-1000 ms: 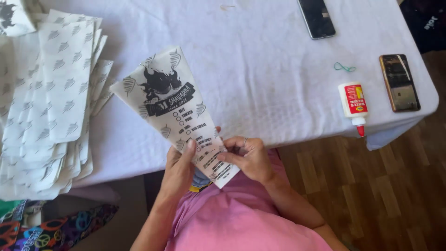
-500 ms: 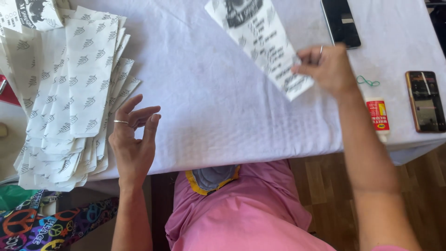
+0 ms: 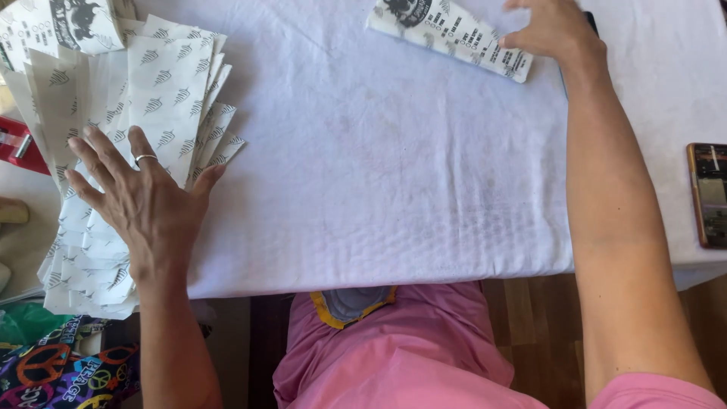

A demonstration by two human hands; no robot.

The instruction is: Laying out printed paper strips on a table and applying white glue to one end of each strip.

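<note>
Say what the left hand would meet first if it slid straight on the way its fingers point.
The left hand already lies flat on the fanned stack of patterned paper sheets. Sliding up and away, it would probably cross more of them, then reach the printed bag at the far corner.

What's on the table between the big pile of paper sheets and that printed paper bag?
Nothing: the head view shows only bare white tablecloth between the sheet pile and the printed bag.

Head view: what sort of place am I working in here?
Probably a home or small workshop table set up for making paper bags by hand. A white cloth covers the table, a fanned stack of flat paper bags lies under the left hand, and the floor is wood.
</note>
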